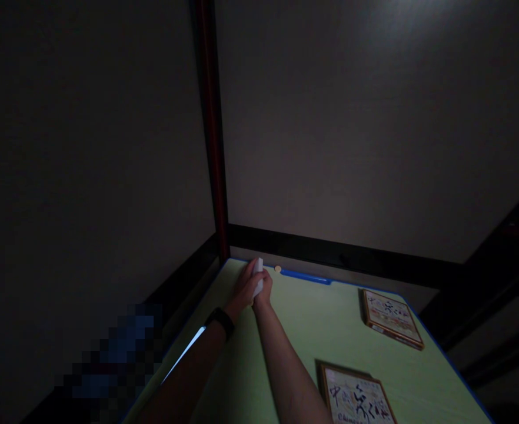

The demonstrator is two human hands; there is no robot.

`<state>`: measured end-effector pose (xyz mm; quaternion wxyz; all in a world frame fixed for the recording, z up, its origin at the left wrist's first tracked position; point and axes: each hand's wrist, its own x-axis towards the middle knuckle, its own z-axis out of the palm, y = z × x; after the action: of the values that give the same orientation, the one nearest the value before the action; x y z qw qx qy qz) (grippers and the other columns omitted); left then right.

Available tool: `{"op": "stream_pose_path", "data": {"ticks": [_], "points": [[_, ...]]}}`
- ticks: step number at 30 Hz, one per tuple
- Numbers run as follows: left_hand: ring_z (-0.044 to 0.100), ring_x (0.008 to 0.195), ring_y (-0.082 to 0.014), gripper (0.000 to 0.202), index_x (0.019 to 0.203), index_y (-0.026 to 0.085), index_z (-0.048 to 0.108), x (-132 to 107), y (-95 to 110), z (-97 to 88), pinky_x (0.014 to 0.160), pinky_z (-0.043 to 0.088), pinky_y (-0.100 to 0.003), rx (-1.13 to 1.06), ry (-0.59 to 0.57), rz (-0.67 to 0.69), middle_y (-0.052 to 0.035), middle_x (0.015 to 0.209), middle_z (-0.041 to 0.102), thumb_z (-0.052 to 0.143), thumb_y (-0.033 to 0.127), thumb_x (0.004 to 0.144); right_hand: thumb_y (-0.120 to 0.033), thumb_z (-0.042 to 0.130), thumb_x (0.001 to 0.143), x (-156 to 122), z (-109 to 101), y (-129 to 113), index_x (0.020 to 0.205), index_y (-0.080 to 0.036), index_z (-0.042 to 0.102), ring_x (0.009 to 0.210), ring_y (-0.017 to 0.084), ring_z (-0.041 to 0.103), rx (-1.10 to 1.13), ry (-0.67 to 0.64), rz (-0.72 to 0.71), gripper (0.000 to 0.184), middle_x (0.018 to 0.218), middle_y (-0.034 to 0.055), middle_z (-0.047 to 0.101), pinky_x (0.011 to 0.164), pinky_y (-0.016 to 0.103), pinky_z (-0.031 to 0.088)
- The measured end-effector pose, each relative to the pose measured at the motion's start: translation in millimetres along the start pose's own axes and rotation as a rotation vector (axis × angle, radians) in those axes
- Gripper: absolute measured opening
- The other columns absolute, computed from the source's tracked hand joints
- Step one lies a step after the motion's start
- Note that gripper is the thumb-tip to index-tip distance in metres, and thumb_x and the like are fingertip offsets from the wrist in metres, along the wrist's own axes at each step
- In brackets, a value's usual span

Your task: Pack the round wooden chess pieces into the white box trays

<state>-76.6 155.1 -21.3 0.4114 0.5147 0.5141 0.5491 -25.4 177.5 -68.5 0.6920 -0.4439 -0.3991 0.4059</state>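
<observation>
Both my hands are together near the far left corner of the pale green table (303,330). Between them a small white block-like object (258,278) stands out above the fingers; its exact kind is unclear in the dim light. My left hand (243,288), with a black band (220,323) on its wrist, closes on it from the left. From the right, my right hand (265,288) wraps round its lower part. Just right of the hands, a small round beige disc (278,269) lies by the table's back edge.
Two flat boxes with Chinese lettering lie on the right: one box (392,317) farther back, another box (359,397) nearer. A blue strip (306,277) runs along the back edge. Grey walls (352,129) and a dark red post (213,129) stand behind.
</observation>
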Motion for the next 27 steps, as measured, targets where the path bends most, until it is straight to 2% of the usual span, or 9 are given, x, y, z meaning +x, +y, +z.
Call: {"op": "stream_pose_path", "data": {"ticks": [5,9,13,16,20,23,27], "points": [[0.05,0.131,-0.0288,0.051,0.123,0.023,0.065,3,-3,-4.5,0.112,0.036,-0.037,-0.108,-0.031,-0.035,-0.008,0.14,0.058,0.065,0.028,0.073,-0.035,0.053,0.075,-6,-2,-8,0.085,-0.017,0.067,0.073,0.022,0.064,-0.24,0.038,-0.039,0.025,0.074,0.0029,0.072,0.064,0.028,0.048],[0.049,0.133,-0.0292,0.054,0.125,0.021,0.064,6,-7,-9.4,0.113,0.035,-0.038,-0.158,-0.081,-0.034,-0.0087,0.142,0.057,0.065,0.031,0.072,-0.028,0.05,0.08,-10,-3,-13,0.09,-0.016,0.068,0.081,0.023,0.065,-0.423,0.009,-0.105,0.024,0.086,0.0069,0.073,0.075,0.031,0.051],[0.046,0.135,-0.0283,0.052,0.123,0.019,0.065,1,1,-9.9,0.115,0.031,-0.036,-0.178,-0.065,-0.062,-0.0084,0.141,0.057,0.066,0.031,0.072,-0.02,0.048,0.083,-15,-4,-18,0.095,-0.014,0.069,0.087,0.024,0.065,-0.6,-0.053,-0.182,0.025,0.1,0.0133,0.07,0.082,0.032,0.05],[0.046,0.136,-0.0287,0.052,0.121,0.02,0.067,-1,6,-10.4,0.116,0.031,-0.036,-0.169,-0.086,-0.073,-0.0079,0.141,0.058,0.067,0.031,0.07,-0.017,0.052,0.082,-19,-6,-22,0.098,-0.012,0.07,0.093,0.026,0.064,-0.731,-0.11,-0.224,0.025,0.106,0.0169,0.068,0.087,0.033,0.049],[0.047,0.135,-0.0293,0.055,0.121,0.02,0.066,4,4,-15.9,0.115,0.031,-0.038,-0.178,-0.078,-0.071,-0.0082,0.14,0.058,0.066,0.03,0.068,-0.014,0.051,0.083,-23,-9,-27,0.107,-0.009,0.07,0.111,0.03,0.058,-0.895,-0.121,-0.244,0.031,0.116,0.0208,0.066,0.098,0.038,0.042],[0.049,0.132,-0.0289,0.055,0.121,0.018,0.065,8,1,-23.2,0.113,0.035,-0.038,-0.239,-0.049,-0.049,-0.0094,0.138,0.06,0.066,0.03,0.067,-0.017,0.048,0.089,-26,-9,-33,0.11,-0.009,0.07,0.112,0.03,0.058,-0.981,-0.111,-0.244,0.031,0.119,0.0213,0.065,0.099,0.038,0.04],[0.053,0.127,-0.0263,0.047,0.114,0.018,0.066,13,0,-34.5,0.109,0.04,-0.035,-0.29,0.011,-0.024,-0.0094,0.129,0.064,0.063,0.033,0.07,-0.024,0.042,0.096,-27,-7,-38,0.106,-0.012,0.071,0.109,0.026,0.059,-1.036,-0.105,-0.249,0.033,0.116,0.0177,0.067,0.097,0.035,0.04]]}}
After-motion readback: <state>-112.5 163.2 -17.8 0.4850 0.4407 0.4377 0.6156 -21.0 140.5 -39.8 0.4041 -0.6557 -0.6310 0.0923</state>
